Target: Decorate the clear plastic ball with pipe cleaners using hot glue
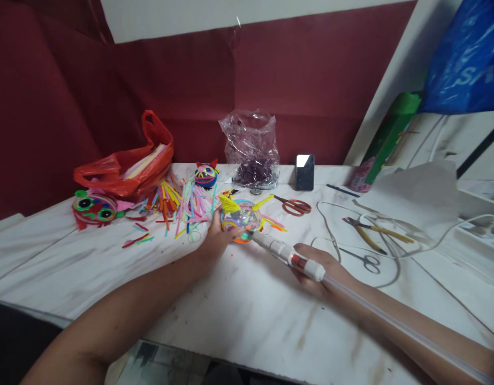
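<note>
My left hand (221,235) is closed round the near left side of a clear round ornament (243,215) trimmed with colourful fuzzy strips and yellow ear-like pieces. My right hand (317,267) grips a white glue gun (276,247), its tip at the ornament's near edge beside my left fingertips. A clear glue stick (391,315) runs back from the gun along my right forearm. Whether the tip touches the ornament cannot be made out.
Cut fuzzy strips (194,206), two decorated balls and a red bag (138,174) lie left. Behind are a clear bag (255,155) and a phone (305,172). Orange-handled scissors (295,206), yellow-handled pliers (371,230), small scissors (369,262) and a cable lie right.
</note>
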`<state>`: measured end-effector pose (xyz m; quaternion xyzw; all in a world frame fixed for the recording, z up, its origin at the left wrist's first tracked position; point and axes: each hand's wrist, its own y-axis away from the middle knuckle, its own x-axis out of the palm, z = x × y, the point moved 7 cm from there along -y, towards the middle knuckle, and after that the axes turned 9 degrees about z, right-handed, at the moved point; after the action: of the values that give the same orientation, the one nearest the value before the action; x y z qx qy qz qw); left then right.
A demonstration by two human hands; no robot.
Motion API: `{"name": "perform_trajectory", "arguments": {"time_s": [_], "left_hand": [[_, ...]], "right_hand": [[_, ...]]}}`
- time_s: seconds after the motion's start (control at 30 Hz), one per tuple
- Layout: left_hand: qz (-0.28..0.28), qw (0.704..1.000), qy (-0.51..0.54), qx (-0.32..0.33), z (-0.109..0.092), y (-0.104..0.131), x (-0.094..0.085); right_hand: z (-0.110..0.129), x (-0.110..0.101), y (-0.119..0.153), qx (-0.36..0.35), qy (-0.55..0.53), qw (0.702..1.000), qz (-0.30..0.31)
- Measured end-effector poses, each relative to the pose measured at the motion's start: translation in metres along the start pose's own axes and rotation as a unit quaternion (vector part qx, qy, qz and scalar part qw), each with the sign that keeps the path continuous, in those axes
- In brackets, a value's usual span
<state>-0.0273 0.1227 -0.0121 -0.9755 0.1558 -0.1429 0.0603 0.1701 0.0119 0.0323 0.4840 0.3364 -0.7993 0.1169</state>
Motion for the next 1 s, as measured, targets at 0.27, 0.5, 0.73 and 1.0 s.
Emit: {"name": "perform_trajectory", "arguments": {"time_s": [0.27, 0.5, 0.73, 1.0], "left_hand": [[0.005, 0.999, 0.043, 0.021, -0.01, 0.003, 0.007], [0.011, 0.997, 0.059, 0.045, -0.011, 0.002, 0.003], [0.0, 0.998, 0.056, 0.039, -0.009, 0.001, -0.001], [-0.002, 0.998, 0.042, 0.044, -0.009, 0.002, -0.001]], "right_hand": [[0.0, -0.003, 0.0, 0.005, -0.007, 1.0, -0.007], [-0.003, -0.006, 0.0, 0.039, -0.007, 0.999, 0.003], [-0.009, -0.01, 0.0, 0.07, -0.048, 0.996, 0.016], [-0.003, -0.01, -0.001, 0.041, -0.051, 0.998, 0.0]]}}
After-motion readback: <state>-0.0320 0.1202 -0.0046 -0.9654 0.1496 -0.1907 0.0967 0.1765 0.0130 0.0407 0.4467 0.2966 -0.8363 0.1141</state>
